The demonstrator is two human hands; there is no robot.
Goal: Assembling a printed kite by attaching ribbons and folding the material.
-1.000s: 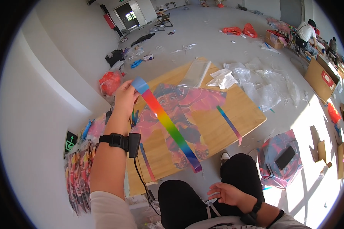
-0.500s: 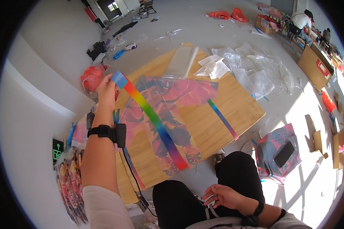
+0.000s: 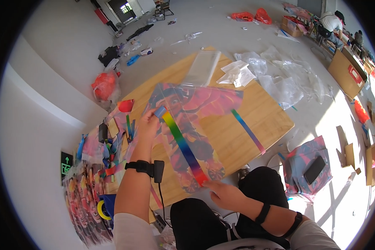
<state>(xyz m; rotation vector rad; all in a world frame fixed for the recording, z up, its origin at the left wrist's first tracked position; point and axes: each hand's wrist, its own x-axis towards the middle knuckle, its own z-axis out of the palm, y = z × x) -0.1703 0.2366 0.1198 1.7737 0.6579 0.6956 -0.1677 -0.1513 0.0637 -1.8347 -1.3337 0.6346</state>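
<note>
A rainbow ribbon (image 3: pixel 184 146) runs slantwise over a thin printed cut-out sheet (image 3: pixel 221 100) showing a cartoon figure, which lies on the wooden table (image 3: pixel 237 143). My left hand (image 3: pixel 149 124) pinches the ribbon's upper end, where a pale blue piece shows at the fingertips. At the red lower end, near the table's front edge, the fingers of my right hand (image 3: pixel 224 194) are closed on the ribbon; their tips are partly hidden. A blue-to-pink strip (image 3: pixel 248 131) hangs from the sheet's right arm and lies on the table.
Clear plastic bags (image 3: pixel 202 68) and crumpled white paper (image 3: pixel 236 74) sit at the table's far edge. Left of my arm are coloured ribbon scraps (image 3: pixel 109 152) and a yellow tape roll (image 3: pixel 103 209). A phone (image 3: pixel 315 170) rests on a stack of printed sheets (image 3: pixel 306 150) at right.
My left hand has come down and right with the ribbon's upper end. My right hand has risen from my lap to the red end.
</note>
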